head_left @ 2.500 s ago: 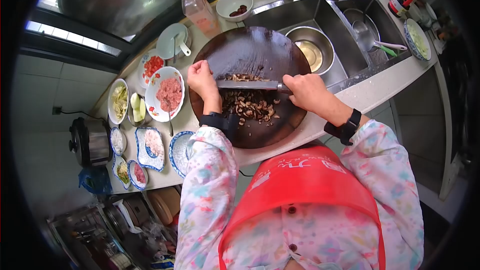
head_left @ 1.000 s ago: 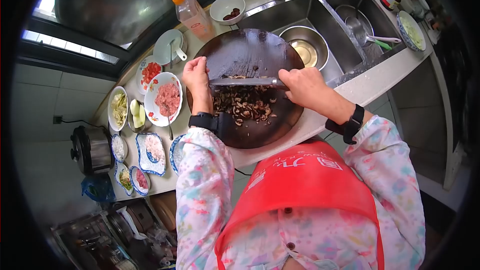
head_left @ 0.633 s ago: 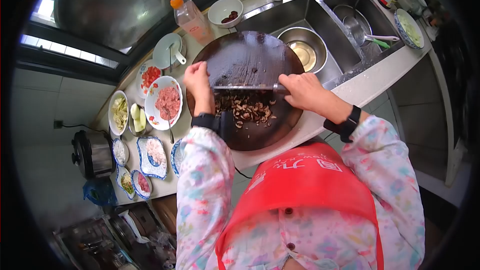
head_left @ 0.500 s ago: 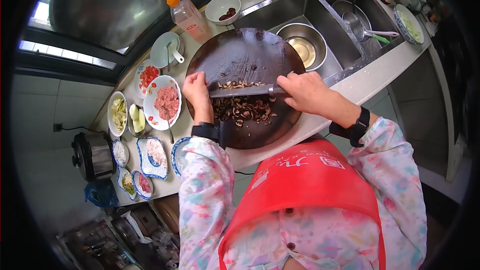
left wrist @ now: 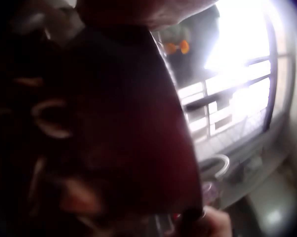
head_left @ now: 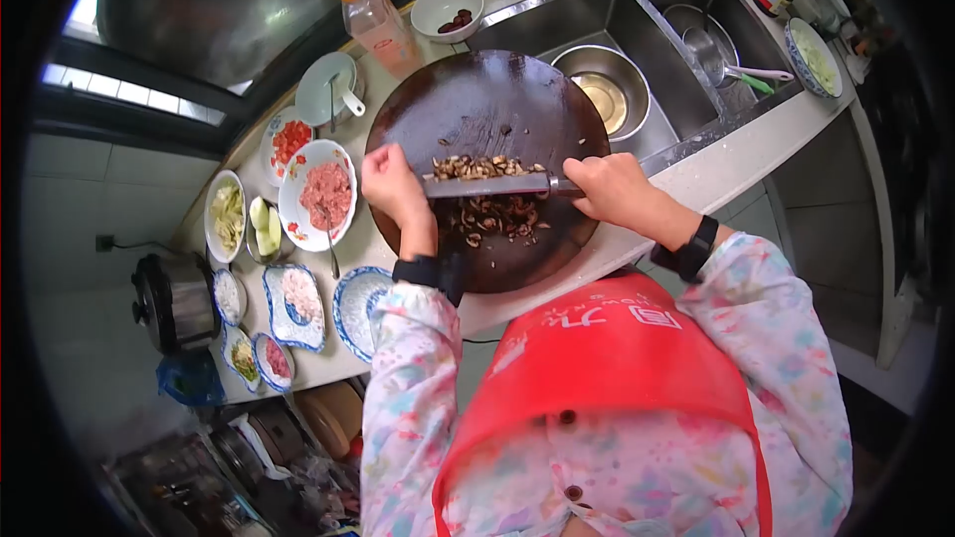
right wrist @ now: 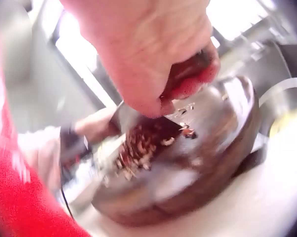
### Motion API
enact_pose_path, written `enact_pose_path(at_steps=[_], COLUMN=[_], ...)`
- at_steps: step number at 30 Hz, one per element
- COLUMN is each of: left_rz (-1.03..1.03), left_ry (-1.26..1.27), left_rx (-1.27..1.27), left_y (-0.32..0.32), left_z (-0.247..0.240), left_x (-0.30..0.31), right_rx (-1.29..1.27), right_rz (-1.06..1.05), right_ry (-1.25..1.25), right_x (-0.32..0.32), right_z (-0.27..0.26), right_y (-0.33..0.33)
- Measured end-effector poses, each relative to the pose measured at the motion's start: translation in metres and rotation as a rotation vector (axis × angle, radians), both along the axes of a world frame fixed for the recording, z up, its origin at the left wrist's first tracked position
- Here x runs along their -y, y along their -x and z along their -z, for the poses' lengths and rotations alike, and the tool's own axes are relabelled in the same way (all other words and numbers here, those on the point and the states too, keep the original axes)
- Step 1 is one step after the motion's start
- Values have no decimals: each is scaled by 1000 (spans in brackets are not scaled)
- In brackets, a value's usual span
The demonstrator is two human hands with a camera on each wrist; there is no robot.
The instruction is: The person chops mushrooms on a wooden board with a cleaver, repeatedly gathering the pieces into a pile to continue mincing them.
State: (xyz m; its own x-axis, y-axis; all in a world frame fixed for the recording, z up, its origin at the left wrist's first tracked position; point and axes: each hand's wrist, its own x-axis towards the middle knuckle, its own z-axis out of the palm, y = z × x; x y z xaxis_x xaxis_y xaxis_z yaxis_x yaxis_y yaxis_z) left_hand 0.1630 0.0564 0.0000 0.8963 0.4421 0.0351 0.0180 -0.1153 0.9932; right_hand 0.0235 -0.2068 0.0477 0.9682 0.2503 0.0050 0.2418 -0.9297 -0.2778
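Note:
On a round dark wooden chopping board (head_left: pixel 497 99) lie chopped brown-and-pale pieces (head_left: pixel 487 167) that look like mushroom. A cleaver (head_left: pixel 492 186) stretches crosswise over them, with pieces on both sides of its blade. My right hand (head_left: pixel 617 189) grips its handle at the board's right side; the right wrist view shows the fingers wrapped round it. At the left, my left hand (head_left: pixel 398 184) pinches the far end of the blade with curled fingers. The left wrist view is dark and blurred, with the blade (left wrist: pixel 133 123) and a few pieces close up.
Left of the board stand a bowl of minced meat (head_left: pixel 326 194), a dish of red pieces (head_left: pixel 288 144) and several small dishes. Behind are a pump bottle (head_left: pixel 383 30) and a white bowl (head_left: pixel 446 8). A metal basin (head_left: pixel 642 104) sits in the sink (head_left: pixel 686 89).
The cleaver has rocked and shifted over the board between both hands, coming slightly nearer the body. More chopped pieces now lie on the blade's far side. Both hands keep their hold.

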Motion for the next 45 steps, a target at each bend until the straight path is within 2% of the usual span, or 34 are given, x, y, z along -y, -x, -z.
enact_pose_path(at_steps=[2,3,4,6,8,12,16,18,20,22,24,26,28,30,34,36,37,38,40,41,42,43,44,45], left_rz=[20,121,122,99,85,37,-17,-20,-81,-146,-149,-116,-79,-66,-27,-167,-185,-183,-73,-70,-67,-12,6,5], left_ry=[-145,-118,-121,52,140,179,278,304,239,-71,-142,-156,108,136,184,-56,-196,-100,-111,-24,67,164,213,184], left_rx=[-6,-37,-30,14,-36,-8,-59,-73,-126,10,-13,-40,4,-17,-62,-19,38,-13,-68,-82,-96,-142,-164,-155], left_y=[-9,-11,-8,-14,13,57,58,51,42,35,41,41,32,29,10,8,6,9,-2,-5,-7,2,14,20], left_z=[-5,-15,-19,-30,-63,-48,-39,-30,-5,17,-7,-15,-25,-31,-17,-7,-8,-12,-11,-10,-9,-28,-42,-32], left_x=[4,6,5,7,0,-12,-23,-25,-25,-20,-5,-10,-9,-16,-19,-11,-6,-5,-10,-15,-22,-26,-26,-27], right_rx=[4,-25,-50,-28,82,50,179,164,122,137,168,177,169,202,182,46,82,83,92,55,72,42,-4,-20], right_rz=[10,24,43,15,-18,-95,-186,-192,-165,-156,-161,-130,-133,-143,-113,-67,-42,-52,-62,-65,-57,-77,-99,-105], right_ry=[6,0,-7,-45,-93,-112,-31,12,88,60,34,24,33,57,99,114,83,82,58,101,105,104,99,111], right_x=[-1,3,6,11,7,0,-5,-11,-14,-1,6,7,9,2,-6,-8,-5,-4,-2,-2,-3,-6,-10,-14], right_z=[-4,-6,-9,-16,-34,-29,-32,-39,-33,4,16,16,-8,-27,-20,-11,0,3,-1,-7,-21,-38,-49,-54], right_y=[-7,-16,-21,-19,6,32,11,0,-11,-11,-15,-20,-26,-29,-51,-43,-37,-41,-48,-51,-52,-45,-38,-34])
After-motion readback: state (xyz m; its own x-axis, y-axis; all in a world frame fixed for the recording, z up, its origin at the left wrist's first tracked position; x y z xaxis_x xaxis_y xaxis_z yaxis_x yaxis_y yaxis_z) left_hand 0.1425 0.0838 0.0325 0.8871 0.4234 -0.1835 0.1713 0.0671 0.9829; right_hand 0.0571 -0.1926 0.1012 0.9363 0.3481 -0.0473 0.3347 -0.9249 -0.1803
